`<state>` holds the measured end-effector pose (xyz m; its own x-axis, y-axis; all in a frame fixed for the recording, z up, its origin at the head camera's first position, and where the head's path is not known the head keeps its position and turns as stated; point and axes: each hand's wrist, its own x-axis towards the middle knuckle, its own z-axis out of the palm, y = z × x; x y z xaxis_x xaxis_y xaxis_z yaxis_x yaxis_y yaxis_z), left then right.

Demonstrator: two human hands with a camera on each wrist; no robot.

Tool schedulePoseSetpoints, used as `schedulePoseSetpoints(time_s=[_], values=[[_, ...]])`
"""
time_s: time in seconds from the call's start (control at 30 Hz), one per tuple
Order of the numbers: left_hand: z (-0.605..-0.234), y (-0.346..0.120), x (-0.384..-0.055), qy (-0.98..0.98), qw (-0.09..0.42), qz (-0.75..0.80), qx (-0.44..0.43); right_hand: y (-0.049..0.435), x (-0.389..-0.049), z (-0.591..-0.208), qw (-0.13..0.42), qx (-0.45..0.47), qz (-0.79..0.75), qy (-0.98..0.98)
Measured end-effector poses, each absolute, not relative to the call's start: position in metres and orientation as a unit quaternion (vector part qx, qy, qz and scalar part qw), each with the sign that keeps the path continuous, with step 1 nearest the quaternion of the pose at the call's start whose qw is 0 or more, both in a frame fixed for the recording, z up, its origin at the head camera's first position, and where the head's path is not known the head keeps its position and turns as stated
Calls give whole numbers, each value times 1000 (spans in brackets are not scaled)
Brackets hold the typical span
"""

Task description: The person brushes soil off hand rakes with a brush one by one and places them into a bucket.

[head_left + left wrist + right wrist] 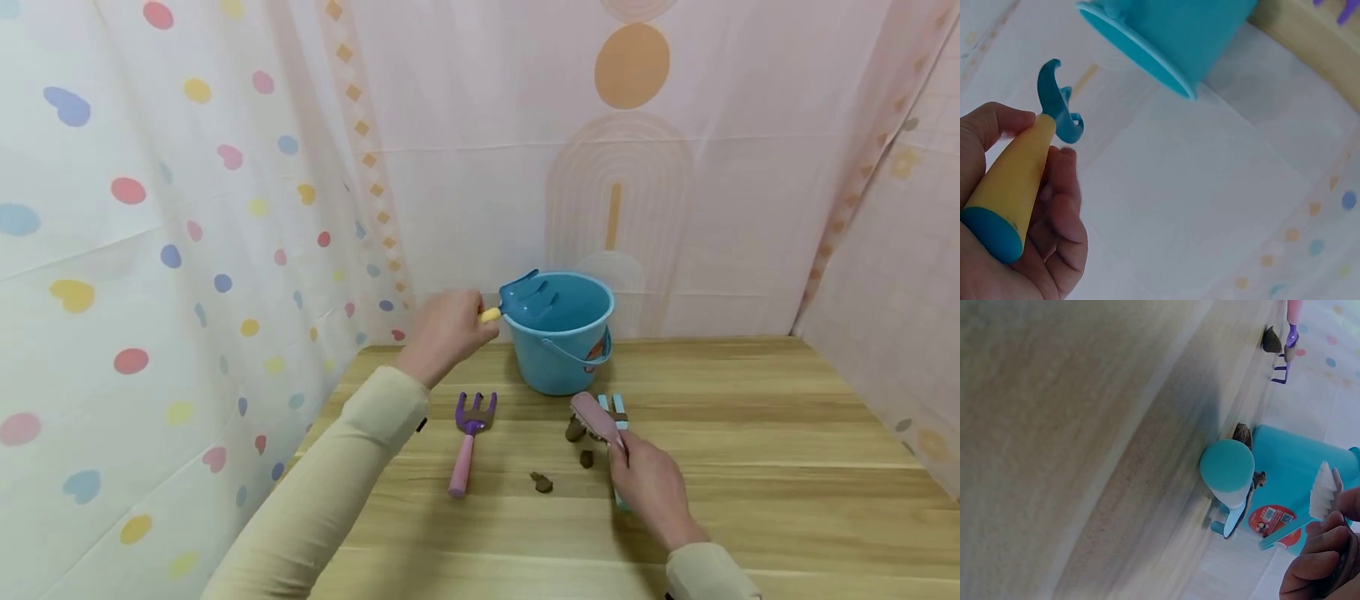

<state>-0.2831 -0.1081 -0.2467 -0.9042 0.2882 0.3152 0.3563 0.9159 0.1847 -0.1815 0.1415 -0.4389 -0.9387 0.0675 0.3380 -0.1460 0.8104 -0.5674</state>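
My left hand (450, 329) grips the yellow handle of a blue toy rake (528, 302), whose curved tines are over the mouth of a blue bucket (551, 362). In the left wrist view the fingers curl round the rake's handle (1013, 181). My right hand (652, 483) holds a pink brush (597, 417) above the table; its white bristles (1322, 492) show in the right wrist view. Below the brush lies a light blue toy tool (619, 407) with a brown patch on its tines, partly hidden by the right hand and brush.
Left of the bucket's front lies a purple toy fork (472, 423) with a pink handle and brown matter on its tines. Several brown clods (542, 482) are scattered on the wooden table (750, 450). Patterned curtains (480, 200) hang behind and at both sides.
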Motion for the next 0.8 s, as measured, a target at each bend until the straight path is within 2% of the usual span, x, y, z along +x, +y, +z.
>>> schedulePoseSetpoints(time_s=[0.4,0.57,0.8], values=[[-232,-77,-337,-968,157,78,-180,143,-176,-443,168,18,310,-936],[-241,-67,-359,-972,128,116,-157,142,-175,-444,168,18,317,-933],[-259,-51,-381,-987,80,68,-125,143,-173,-447,170,10,320,-932]])
